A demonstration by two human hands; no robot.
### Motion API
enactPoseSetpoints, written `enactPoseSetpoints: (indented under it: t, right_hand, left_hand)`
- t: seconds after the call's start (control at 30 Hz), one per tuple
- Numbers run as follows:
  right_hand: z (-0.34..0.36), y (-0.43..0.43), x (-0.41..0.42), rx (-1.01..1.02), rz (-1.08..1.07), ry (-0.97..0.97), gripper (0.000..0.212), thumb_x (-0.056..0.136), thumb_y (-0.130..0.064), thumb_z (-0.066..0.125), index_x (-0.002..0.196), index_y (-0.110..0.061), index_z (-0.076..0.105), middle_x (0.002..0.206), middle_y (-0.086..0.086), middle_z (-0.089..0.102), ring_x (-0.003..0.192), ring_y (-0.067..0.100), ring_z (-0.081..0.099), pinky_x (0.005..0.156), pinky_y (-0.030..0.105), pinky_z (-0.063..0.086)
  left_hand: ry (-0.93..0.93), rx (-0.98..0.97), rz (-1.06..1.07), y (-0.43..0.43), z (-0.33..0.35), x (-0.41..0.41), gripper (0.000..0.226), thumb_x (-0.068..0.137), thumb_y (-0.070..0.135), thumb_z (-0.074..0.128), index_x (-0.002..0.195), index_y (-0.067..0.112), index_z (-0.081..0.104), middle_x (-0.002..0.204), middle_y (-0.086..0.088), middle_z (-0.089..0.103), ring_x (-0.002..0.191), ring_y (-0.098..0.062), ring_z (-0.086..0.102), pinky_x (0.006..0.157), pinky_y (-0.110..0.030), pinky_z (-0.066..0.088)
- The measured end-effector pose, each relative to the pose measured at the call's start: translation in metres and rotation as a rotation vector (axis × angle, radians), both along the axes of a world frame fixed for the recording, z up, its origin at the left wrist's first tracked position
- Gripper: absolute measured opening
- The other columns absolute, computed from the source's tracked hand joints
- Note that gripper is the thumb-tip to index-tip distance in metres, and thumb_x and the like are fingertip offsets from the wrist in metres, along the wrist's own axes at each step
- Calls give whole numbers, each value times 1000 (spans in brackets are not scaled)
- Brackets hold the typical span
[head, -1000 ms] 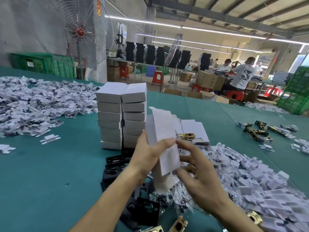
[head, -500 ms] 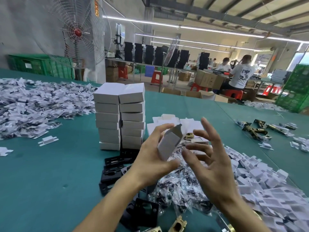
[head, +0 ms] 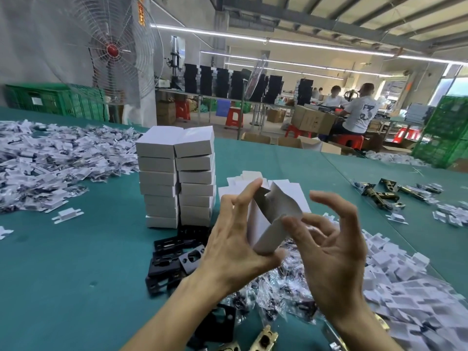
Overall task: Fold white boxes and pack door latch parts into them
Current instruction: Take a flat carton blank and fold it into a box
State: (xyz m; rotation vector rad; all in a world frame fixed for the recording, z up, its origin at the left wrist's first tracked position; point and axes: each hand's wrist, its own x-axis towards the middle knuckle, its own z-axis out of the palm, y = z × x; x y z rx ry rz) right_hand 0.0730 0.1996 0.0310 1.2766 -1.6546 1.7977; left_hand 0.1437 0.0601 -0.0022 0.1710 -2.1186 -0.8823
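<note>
- One-handed hold: box (head: 268,224) pinched thumb-to-fingertips by left hand (head: 233,249); could slip or crush.
- Right hand (head: 334,257) spread, one fingertip (head: 291,221) pressing flap (head: 281,202); risks creasing it crooked.

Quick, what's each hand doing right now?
Left hand: holds the box, thumb below, fingers on top.
Right hand: open, one fingertip at the box's flap.

A half-folded white box (head: 269,224), end flaps open, tilts near two stacks of closed white boxes (head: 177,178).
</note>
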Motion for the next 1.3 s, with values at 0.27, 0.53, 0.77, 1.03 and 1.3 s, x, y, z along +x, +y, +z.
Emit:
enactPoseSetpoints:
  t: [0.27,0.53,0.77,1.03,1.3]
  right_hand:
    - [-23,3,-1,156,-288,437,42,90,-22,70,130,-23,60,132,8,52,107,12,64,84,21,55]
    - [-26,0,8,292,-252,238,32,92,-40,57,123,-40,65,141,-8,41,131,-2,41,97,8,37]
    - [-7,0,13,82,83,-165,14,93,-28,63,97,-38,72,121,-17,62,121,6,58,95,20,49]
    - [0,-11,22,-28,69,-370,28,75,-28,75,97,-39,63,93,-5,68,93,19,65,73,25,55]
    - [-4,-8,18,-12,120,-506,16,74,-27,77,89,-31,75,96,-5,76,93,11,71,82,22,56]
  left_hand:
    - [55,-19,111,2,6,2,70,63,43,76,120,48,36,109,15,39,81,-7,59,59,-25,53]
    - [98,-240,185,5,14,5,53,74,45,62,120,31,40,115,1,50,88,-23,58,63,-45,53]
    - [17,-495,270,-1,5,1,77,57,22,83,121,28,41,119,-6,58,90,-28,62,72,-44,53]
    - [129,-510,264,1,5,1,85,55,19,80,129,23,40,121,0,56,89,-27,61,73,-37,47]
    - [70,-475,322,2,2,0,92,59,29,75,142,13,39,125,-2,56,100,-21,55,82,-28,38]
